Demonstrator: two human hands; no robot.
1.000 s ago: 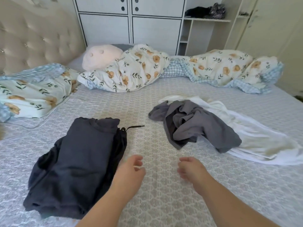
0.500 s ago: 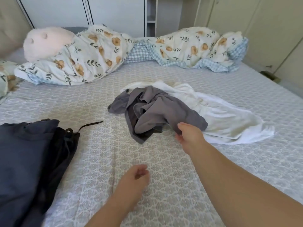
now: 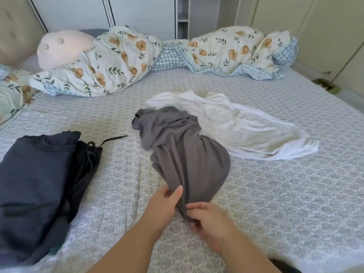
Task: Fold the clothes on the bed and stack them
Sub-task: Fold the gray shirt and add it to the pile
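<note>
A crumpled grey garment lies stretched toward me in the middle of the bed. My left hand pinches its near edge between thumb and fingers. My right hand grips the same near end just to the right. Behind it a rumpled white garment lies spread on the bed, with the grey one's far end overlapping it. At the left sits a stack of folded dark navy clothes, with a black drawstring trailing out to the right.
A floral duvet is bunched along the far side of the bed, with a pink plush pillow on it. A floral pillow lies at the far left. White cabinets stand behind, and the bed's right edge drops off near a wardrobe.
My right hand has pulled the grey garment off the white one toward me. My left hand has come up and taken hold of its near edge. The view has shifted right.
</note>
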